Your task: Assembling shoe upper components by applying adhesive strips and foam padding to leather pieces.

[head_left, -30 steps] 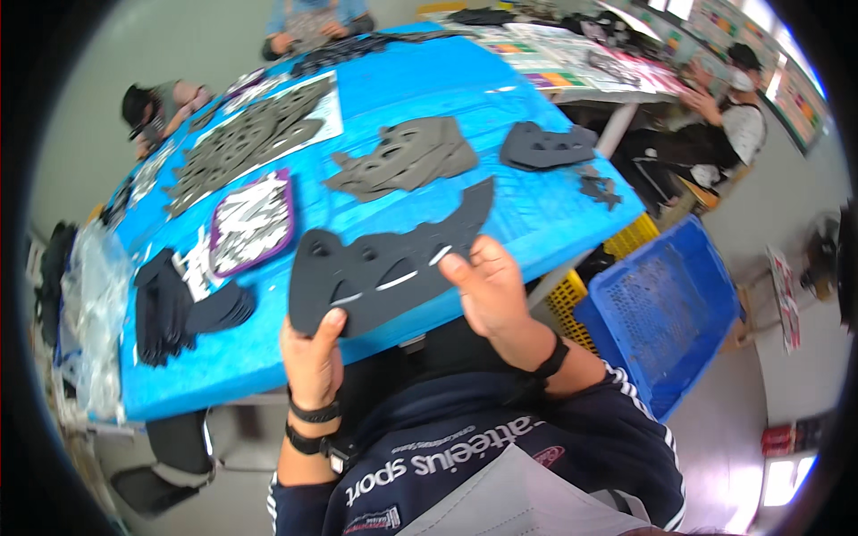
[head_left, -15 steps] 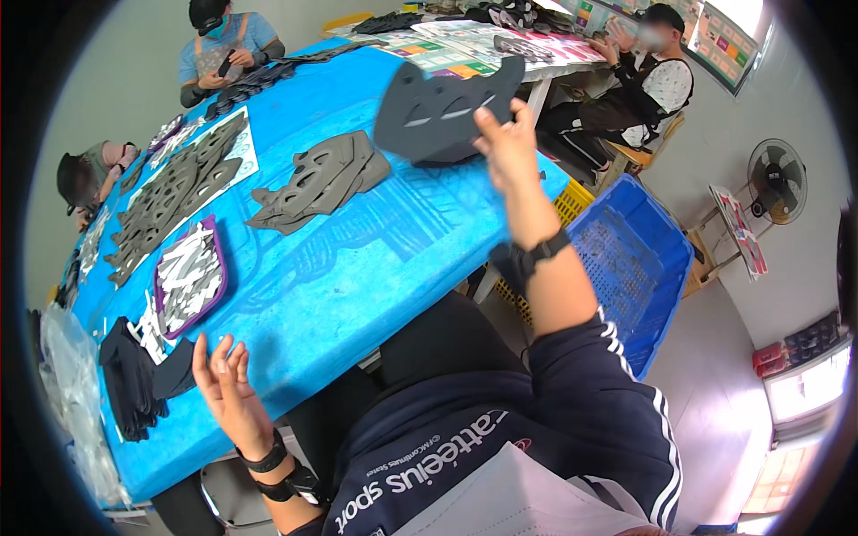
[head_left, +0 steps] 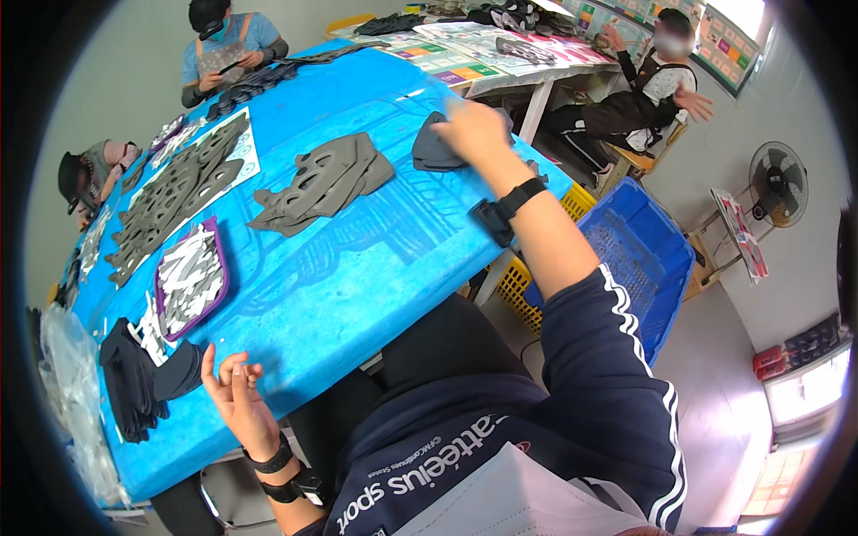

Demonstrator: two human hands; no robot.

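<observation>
At the table's right end, my right hand [head_left: 474, 132] is over dark grey foam pieces [head_left: 435, 150]. Its fingertips are smeared by motion, so I cannot tell whether they grip the foam. My left hand [head_left: 239, 400] hovers at the near table edge, palm up, fingers loosely bent and apart, holding nothing. Beside it lies a pile of narrow black foam pieces [head_left: 130, 380], with a rounded dark piece [head_left: 179, 371] nearest the fingers. A stack of grey-brown cut-out foam sheets [head_left: 331, 183] rests between the hands, farther back.
A purple-rimmed tray [head_left: 223, 268] holds white and grey strips. More cut-out foam sheets [head_left: 179, 179] lie to the left on the blue tabletop [head_left: 357, 286]. Blue [head_left: 661, 295] and yellow [head_left: 520, 290] crates stand right of the table. Three people sit around; a fan [head_left: 778, 179] is at right.
The raised dark cut-out foam sheet is down at the table, mostly hidden by my right hand, which has moved left and up in the picture. The person at far right has spread their hands.
</observation>
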